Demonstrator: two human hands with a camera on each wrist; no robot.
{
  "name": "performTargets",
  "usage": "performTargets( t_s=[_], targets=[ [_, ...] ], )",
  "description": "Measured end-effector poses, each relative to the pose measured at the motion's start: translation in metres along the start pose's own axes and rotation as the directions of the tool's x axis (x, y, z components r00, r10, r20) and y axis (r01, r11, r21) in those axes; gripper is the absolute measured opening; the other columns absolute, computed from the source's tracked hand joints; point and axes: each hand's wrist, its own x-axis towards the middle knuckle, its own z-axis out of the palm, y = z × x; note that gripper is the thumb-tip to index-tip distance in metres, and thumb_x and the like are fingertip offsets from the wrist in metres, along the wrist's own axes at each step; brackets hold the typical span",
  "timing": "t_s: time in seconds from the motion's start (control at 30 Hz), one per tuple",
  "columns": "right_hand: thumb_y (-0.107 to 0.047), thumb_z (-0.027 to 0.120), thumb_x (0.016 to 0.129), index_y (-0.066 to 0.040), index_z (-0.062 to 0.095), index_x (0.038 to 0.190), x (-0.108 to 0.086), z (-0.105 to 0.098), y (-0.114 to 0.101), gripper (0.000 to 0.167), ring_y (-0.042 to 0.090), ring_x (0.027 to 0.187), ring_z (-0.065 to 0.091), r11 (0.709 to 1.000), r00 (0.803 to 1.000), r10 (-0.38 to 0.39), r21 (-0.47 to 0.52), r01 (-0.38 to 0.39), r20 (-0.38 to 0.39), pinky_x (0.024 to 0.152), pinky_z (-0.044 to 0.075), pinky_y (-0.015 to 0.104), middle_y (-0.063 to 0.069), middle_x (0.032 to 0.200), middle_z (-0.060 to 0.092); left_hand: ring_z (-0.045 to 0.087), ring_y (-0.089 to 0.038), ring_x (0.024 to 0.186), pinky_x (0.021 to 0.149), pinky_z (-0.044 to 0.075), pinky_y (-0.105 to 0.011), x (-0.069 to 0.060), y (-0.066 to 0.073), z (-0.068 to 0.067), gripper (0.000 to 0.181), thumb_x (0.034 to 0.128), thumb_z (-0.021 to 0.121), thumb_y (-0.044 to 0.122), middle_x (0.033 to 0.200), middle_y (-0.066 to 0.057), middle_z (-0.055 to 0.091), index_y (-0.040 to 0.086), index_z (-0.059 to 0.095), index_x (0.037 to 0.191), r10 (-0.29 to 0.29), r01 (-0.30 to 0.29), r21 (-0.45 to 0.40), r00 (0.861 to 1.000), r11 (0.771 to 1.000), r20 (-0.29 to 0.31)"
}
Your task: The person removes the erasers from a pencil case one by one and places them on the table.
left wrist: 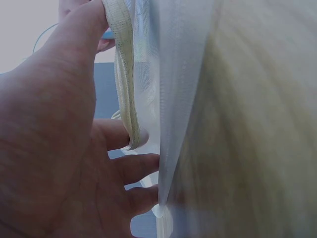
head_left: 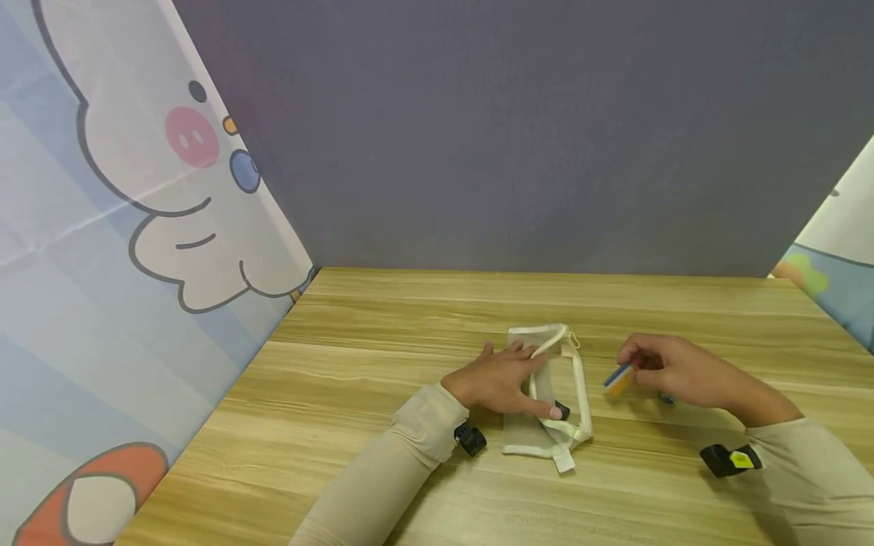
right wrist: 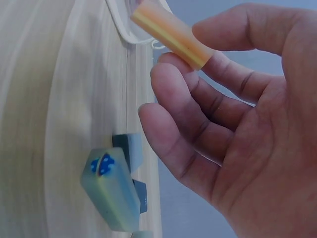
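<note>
My left hand (head_left: 500, 381) lies spread over a white mesh zip pouch (head_left: 581, 394) whose mouth gapes to the right. Its thumb and fingers touch the zip edge (left wrist: 124, 74), and the fingers look fairly straight. A small dark object (head_left: 563, 410) shows by the thumb tip at the pouch mouth. To the right of the pouch, my right hand (head_left: 683, 373) pinches a small orange, eraser-like block (right wrist: 171, 35) between thumb and fingers, above the table. The block has a yellow stripe, and a blue side shows in the head view.
Below my right hand in the right wrist view sit a pale green block (right wrist: 111, 193) with a blue spotted print and a dark bluish block (right wrist: 130, 148). The wooden table (head_left: 382, 318) meets a grey panel (head_left: 505, 136) behind and a cartoon-printed cloth (head_left: 136, 303) at left.
</note>
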Motion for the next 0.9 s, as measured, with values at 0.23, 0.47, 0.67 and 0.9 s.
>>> performTargets(
  t_s=[0.23, 0.47, 0.67, 0.9],
  targets=[
    [0.004, 0.060, 0.096, -0.003, 0.061, 0.106, -0.002, -0.002, 0.006, 0.013, 0.005, 0.081, 0.061, 1.000, 1.000, 0.023, -0.018, -0.023, -0.004, 0.061, 0.050, 0.026, 0.003, 0.093, 0.065, 0.004, -0.024, 0.153, 0.118, 0.004, -0.061, 0.001, 0.000, 0.000, 0.099, 0.0849, 0.051, 0.081, 0.167, 0.001, 0.013, 0.031, 0.013, 0.162, 0.001, -0.001, 0.009, 1.000, 1.000, -0.003],
    [0.006, 0.061, 0.095, -0.002, 0.061, 0.105, -0.003, -0.004, 0.010, 0.013, 0.005, 0.079, 0.060, 1.000, 1.000, 0.013, -0.016, -0.014, -0.009, 0.061, 0.049, 0.026, 0.003, 0.092, 0.065, 0.003, -0.024, 0.153, 0.118, 0.003, -0.061, 0.001, -0.001, 0.000, 0.099, 0.0850, 0.051, 0.081, 0.167, 0.002, 0.013, 0.031, 0.014, 0.162, 0.003, -0.003, 0.005, 1.000, 1.000, -0.002],
    [0.006, 0.061, 0.094, -0.002, 0.062, 0.106, -0.004, -0.005, 0.012, 0.014, 0.005, 0.078, 0.059, 1.000, 1.000, 0.015, -0.016, -0.016, -0.010, 0.060, 0.049, 0.026, 0.003, 0.091, 0.065, 0.004, -0.024, 0.153, 0.118, 0.003, -0.062, 0.000, 0.000, 0.000, 0.099, 0.0853, 0.051, 0.081, 0.167, 0.001, 0.013, 0.030, 0.015, 0.162, 0.003, -0.003, 0.009, 1.000, 1.000, -0.001],
    [0.004, 0.062, 0.094, -0.003, 0.064, 0.107, -0.007, -0.006, 0.014, 0.015, 0.003, 0.081, 0.060, 0.997, 0.999, 0.048, -0.054, -0.049, -0.016, 0.062, 0.051, 0.025, 0.001, 0.093, 0.066, 0.004, -0.024, 0.153, 0.118, 0.004, -0.061, 0.000, 0.001, 0.000, 0.099, 0.0852, 0.052, 0.080, 0.167, 0.002, 0.013, 0.030, 0.015, 0.162, 0.002, -0.002, 0.008, 1.000, 1.000, -0.002]
  ],
)
